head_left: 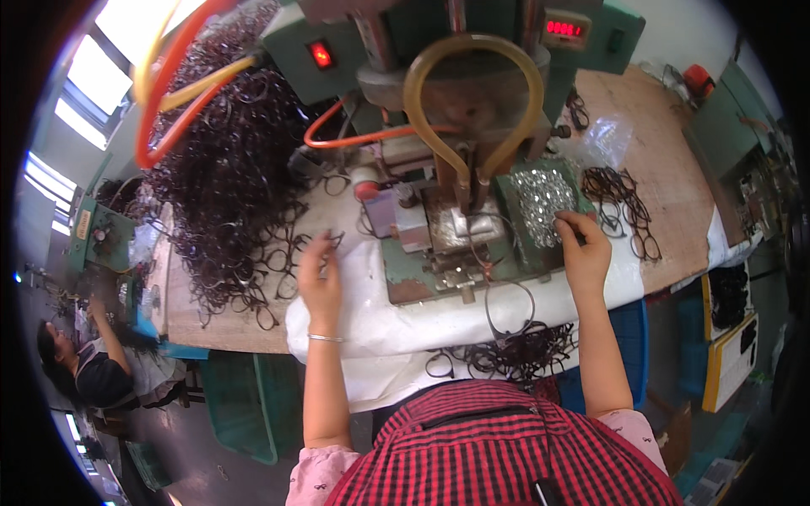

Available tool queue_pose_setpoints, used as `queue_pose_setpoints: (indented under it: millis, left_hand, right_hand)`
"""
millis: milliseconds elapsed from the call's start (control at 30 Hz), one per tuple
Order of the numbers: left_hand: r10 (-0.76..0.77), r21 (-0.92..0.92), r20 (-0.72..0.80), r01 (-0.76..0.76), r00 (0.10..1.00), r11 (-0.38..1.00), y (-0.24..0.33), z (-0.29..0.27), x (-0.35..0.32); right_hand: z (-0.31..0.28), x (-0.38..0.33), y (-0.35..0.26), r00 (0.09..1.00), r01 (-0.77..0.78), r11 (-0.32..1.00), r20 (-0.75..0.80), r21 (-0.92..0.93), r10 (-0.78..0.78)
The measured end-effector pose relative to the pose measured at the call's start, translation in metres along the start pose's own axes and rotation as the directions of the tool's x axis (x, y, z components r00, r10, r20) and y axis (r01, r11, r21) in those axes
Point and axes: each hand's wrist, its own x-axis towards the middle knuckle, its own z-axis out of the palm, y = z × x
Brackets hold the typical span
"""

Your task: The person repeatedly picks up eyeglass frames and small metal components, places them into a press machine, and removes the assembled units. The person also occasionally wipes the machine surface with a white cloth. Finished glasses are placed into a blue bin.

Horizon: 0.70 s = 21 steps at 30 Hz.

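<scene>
Dark eyeglass frames (531,350) heap below the workbench's (675,221) near edge; one thin-rimmed frame (533,305) overhangs it from the press (472,105). The left hand (321,282), fingers slightly parted, nears loose frames (278,257) (its grip I cannot tell). The right hand (586,257) pinches narrowly over silver metal parts (540,194), contents unclear.

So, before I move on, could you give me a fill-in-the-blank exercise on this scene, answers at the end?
The bare right hand is at the right edge of the small, shiny, ____-coloured pieces.
The tall heap of dark brown eyeglass frames lies on the person's ____ side of the green metal press.
A thin, shiny bracelet circles the ____ just below the bare left hand.
The small square lit switch on the press glows ____.

Missing words: silver; left; wrist; red.
</scene>
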Motion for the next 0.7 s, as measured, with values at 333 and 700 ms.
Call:
queue_pose_setpoints:
  millis: [333, 700]
  left_hand:
    - [-0.133, -0.698, -0.018, 0.082, 0.991, 0.711, 0.095, -0.016, 0.044]
    - [0.165, -0.654, -0.064, -0.166, 0.984, 0.738, 0.199, -0.017, 0.087]
  right_hand:
    - [0.012, 0.027, -0.111, 0.926, 0.058, 0.951, 0.339, 0.305, -0.165]
    - [0.043, 0.017, -0.118, 0.867, -0.317, 0.726, 0.497, 0.610, -0.038]
